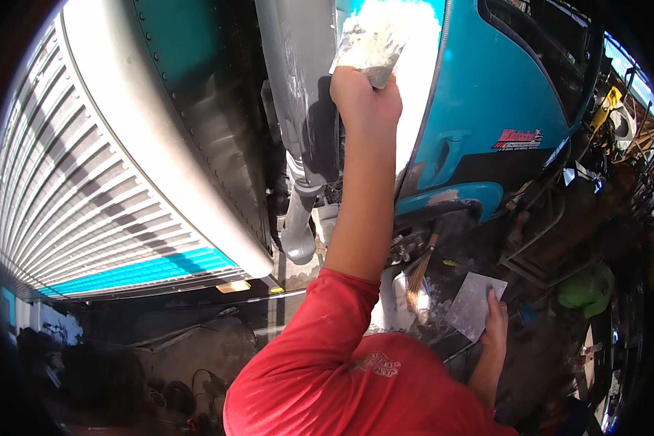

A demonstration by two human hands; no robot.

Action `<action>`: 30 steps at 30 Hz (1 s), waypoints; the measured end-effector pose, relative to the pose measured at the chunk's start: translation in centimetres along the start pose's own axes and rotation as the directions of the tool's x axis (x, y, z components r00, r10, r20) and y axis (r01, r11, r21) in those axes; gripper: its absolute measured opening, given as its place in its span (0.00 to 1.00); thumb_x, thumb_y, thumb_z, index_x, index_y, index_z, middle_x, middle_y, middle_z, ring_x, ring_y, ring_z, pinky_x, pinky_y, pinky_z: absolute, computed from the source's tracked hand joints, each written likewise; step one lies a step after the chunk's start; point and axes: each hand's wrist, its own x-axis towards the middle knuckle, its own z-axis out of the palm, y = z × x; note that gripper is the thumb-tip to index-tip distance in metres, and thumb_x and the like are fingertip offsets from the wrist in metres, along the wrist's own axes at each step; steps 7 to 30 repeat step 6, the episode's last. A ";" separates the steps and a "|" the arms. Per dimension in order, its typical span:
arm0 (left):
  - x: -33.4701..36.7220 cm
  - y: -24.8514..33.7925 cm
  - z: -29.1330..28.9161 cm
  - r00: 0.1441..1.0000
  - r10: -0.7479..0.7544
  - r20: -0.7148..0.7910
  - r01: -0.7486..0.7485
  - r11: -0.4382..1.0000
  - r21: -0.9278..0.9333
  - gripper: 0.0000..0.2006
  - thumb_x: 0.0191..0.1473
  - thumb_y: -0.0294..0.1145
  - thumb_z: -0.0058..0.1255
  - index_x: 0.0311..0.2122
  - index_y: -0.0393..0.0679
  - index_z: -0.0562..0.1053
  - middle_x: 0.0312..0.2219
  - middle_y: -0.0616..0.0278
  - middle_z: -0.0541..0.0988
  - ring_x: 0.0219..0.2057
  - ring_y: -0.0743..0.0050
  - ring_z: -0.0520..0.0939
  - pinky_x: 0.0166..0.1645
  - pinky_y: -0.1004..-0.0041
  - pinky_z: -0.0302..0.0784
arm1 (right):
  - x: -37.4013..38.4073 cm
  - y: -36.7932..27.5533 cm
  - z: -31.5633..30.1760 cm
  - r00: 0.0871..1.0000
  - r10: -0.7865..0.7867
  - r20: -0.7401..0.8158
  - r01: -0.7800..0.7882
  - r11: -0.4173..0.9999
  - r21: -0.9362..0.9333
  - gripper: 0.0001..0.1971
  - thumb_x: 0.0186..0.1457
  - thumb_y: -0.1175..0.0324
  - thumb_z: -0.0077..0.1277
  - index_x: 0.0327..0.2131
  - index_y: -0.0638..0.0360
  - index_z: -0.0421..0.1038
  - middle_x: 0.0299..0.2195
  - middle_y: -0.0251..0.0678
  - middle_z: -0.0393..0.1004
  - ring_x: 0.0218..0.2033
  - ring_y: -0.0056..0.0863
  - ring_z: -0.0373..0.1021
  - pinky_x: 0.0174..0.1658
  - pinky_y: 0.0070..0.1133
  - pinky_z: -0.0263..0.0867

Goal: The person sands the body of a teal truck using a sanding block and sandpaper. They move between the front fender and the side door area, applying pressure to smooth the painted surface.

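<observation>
My left hand point(367, 102) is raised at the end of an outstretched arm, fingers closed on the lower edge of a flat putty spreader point(374, 47) smeared with pale filler. The spreader is up against the sunlit, white-looking panel point(421, 94) of a teal truck cab; glare hides where its far edge meets the surface. Lower and to the right, my right hand point(494, 320) grips the edge of a thin grey rectangular plate point(477, 305), held tilted beside my body. Its surface carries whitish smudges.
A grey vertical duct point(298, 87) runs just left of the panel. A ribbed silver trailer body point(116, 196) curves along the left. Below the cab stands a straw brush point(418, 287). A green rounded object point(587, 291) and piled scrap point(628, 123) lie at right.
</observation>
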 end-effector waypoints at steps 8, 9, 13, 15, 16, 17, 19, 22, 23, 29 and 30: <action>0.4 -0.5 -0.2 0.994 -0.080 -0.076 0.074 0.994 -0.085 0.17 0.64 0.23 0.45 0.56 0.30 0.73 0.50 0.52 0.80 0.45 0.61 0.83 0.45 0.59 0.80 | 1.7 -0.9 0.0 0.997 0.014 0.078 -0.016 0.999 0.037 0.41 0.65 0.44 0.65 0.61 0.72 0.58 0.54 0.53 0.76 0.53 0.43 0.79 0.56 0.41 0.78; 0.4 -0.5 -0.2 0.994 -0.080 -0.076 0.074 0.994 -0.085 0.17 0.64 0.23 0.45 0.56 0.30 0.73 0.50 0.52 0.80 0.45 0.61 0.83 0.45 0.59 0.80 | 1.7 -0.9 0.0 0.997 0.014 0.078 -0.016 0.999 0.037 0.41 0.65 0.44 0.65 0.61 0.72 0.58 0.54 0.53 0.76 0.53 0.43 0.79 0.56 0.41 0.78; 0.4 -0.5 -0.2 0.994 -0.080 -0.076 0.074 0.994 -0.085 0.17 0.64 0.23 0.45 0.56 0.30 0.73 0.50 0.52 0.80 0.45 0.61 0.83 0.45 0.59 0.80 | 1.7 -0.9 0.0 0.997 0.014 0.078 -0.016 0.999 0.037 0.41 0.65 0.44 0.65 0.61 0.72 0.58 0.54 0.53 0.76 0.53 0.43 0.79 0.56 0.41 0.78; 0.4 -0.5 -0.2 0.994 -0.080 -0.076 0.074 0.994 -0.085 0.17 0.64 0.23 0.45 0.56 0.30 0.73 0.50 0.52 0.80 0.45 0.61 0.83 0.45 0.59 0.80 | 1.7 -0.9 0.0 0.997 0.014 0.078 -0.016 0.999 0.037 0.41 0.65 0.44 0.65 0.61 0.72 0.58 0.54 0.53 0.76 0.53 0.43 0.79 0.56 0.41 0.78; 0.4 -0.5 -0.2 0.994 -0.080 -0.076 0.074 0.994 -0.085 0.17 0.64 0.23 0.45 0.56 0.30 0.73 0.50 0.52 0.80 0.45 0.61 0.83 0.45 0.59 0.80 | 1.7 -0.9 0.0 0.997 0.014 0.078 -0.016 0.999 0.037 0.41 0.65 0.44 0.65 0.61 0.72 0.58 0.54 0.53 0.76 0.53 0.43 0.79 0.56 0.41 0.78; 0.4 -0.5 -0.2 0.994 -0.080 -0.076 0.074 0.994 -0.085 0.17 0.64 0.23 0.45 0.56 0.30 0.73 0.50 0.52 0.80 0.45 0.61 0.83 0.45 0.59 0.80 | 1.7 -0.9 0.0 0.997 0.014 0.078 -0.016 0.999 0.037 0.41 0.65 0.44 0.65 0.61 0.72 0.58 0.54 0.53 0.76 0.53 0.43 0.79 0.56 0.41 0.78; 0.4 -0.5 -0.2 0.994 -0.080 -0.076 0.074 0.994 -0.085 0.17 0.64 0.23 0.45 0.56 0.30 0.73 0.50 0.52 0.80 0.45 0.61 0.83 0.45 0.59 0.80 | 1.7 -0.9 0.0 0.997 0.014 0.078 -0.016 0.999 0.037 0.41 0.65 0.44 0.65 0.61 0.72 0.58 0.54 0.53 0.76 0.53 0.43 0.79 0.56 0.41 0.78; 0.4 -0.5 -0.2 0.994 -0.080 -0.076 0.074 0.994 -0.085 0.17 0.64 0.23 0.45 0.56 0.30 0.73 0.50 0.52 0.80 0.45 0.61 0.83 0.45 0.59 0.80 | 1.7 -0.9 0.0 0.997 0.014 0.078 -0.016 0.999 0.037 0.41 0.65 0.44 0.65 0.61 0.72 0.58 0.54 0.53 0.76 0.53 0.43 0.79 0.56 0.41 0.78; 0.4 -0.5 -0.2 0.994 -0.080 -0.076 0.074 0.994 -0.085 0.17 0.64 0.23 0.45 0.56 0.30 0.73 0.50 0.52 0.80 0.45 0.61 0.83 0.45 0.59 0.80 | 1.7 -0.9 0.0 0.997 0.014 0.078 -0.016 0.999 0.037 0.41 0.65 0.44 0.65 0.61 0.72 0.58 0.54 0.53 0.76 0.53 0.43 0.79 0.56 0.41 0.78; 0.4 -0.5 -0.2 0.994 -0.080 -0.076 0.074 0.994 -0.085 0.17 0.64 0.23 0.45 0.56 0.30 0.73 0.50 0.52 0.80 0.45 0.61 0.83 0.45 0.59 0.80 | 1.7 -0.9 0.0 0.997 0.014 0.078 -0.016 0.999 0.037 0.41 0.65 0.44 0.65 0.61 0.72 0.58 0.54 0.53 0.76 0.53 0.43 0.79 0.56 0.41 0.78; 0.4 -0.5 -0.2 0.994 -0.080 -0.076 0.074 0.994 -0.085 0.17 0.64 0.23 0.45 0.56 0.30 0.73 0.50 0.52 0.80 0.45 0.61 0.83 0.45 0.59 0.80 | 1.7 -0.9 0.0 0.997 0.014 0.078 -0.016 0.999 0.037 0.41 0.65 0.44 0.65 0.61 0.72 0.58 0.54 0.53 0.76 0.53 0.43 0.79 0.56 0.41 0.78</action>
